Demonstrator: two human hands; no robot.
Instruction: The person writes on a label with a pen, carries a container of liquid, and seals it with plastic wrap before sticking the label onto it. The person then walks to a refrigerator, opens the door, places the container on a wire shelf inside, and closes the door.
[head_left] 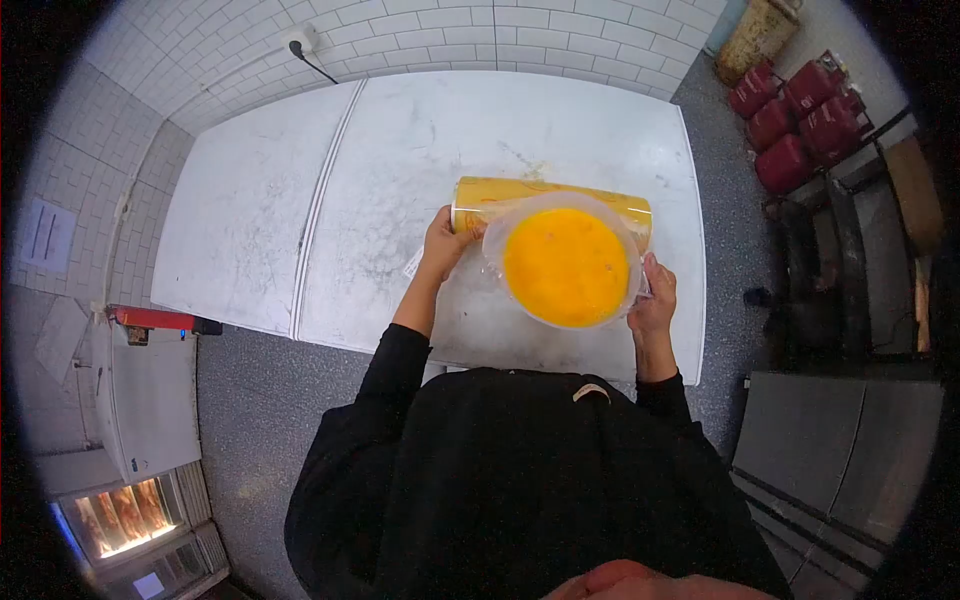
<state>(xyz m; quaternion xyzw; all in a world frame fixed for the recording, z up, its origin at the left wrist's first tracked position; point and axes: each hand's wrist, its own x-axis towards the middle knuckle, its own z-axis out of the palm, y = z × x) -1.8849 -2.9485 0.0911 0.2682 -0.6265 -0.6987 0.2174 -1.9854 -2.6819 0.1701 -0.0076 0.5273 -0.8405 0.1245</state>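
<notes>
Near the right-hand part of the white top (560, 120), in the head view, a pale, see-through bowl (496, 243) of orange-yellow liquid (567, 268) sits between the person's two hands. A few small bubbles or specks show on the liquid. Just behind the bowl, on the side toward the wall, lies a yellow roll (545, 188), stretched sideways; the bowl covers part of it, and whether the two touch is hard to see.

The left hand (443, 243) is closed around the left end of the yellow roll, thumb on the near side. The right hand (653, 298) is at the right edge of the bowl, thumb upward, with clear plastic around it; I cannot tell whether it grips the bowl, the plastic or both. Black sleeves (395, 365) cover both forearms partway. A small white label (413, 262) lies beside the left wrist.

A seam (328, 190) crosses the white top to the left, and dark scuffs mark the surface. Beyond it stands a white tiled wall (430, 38) with a black plug (296, 47) in a socket. Red canisters (785, 120) stand together on the grey floor (722, 190) at the far right, near a rusty cylinder (757, 38). Along the left, a red box (152, 318) rests on a white cabinet (155, 400).
</notes>
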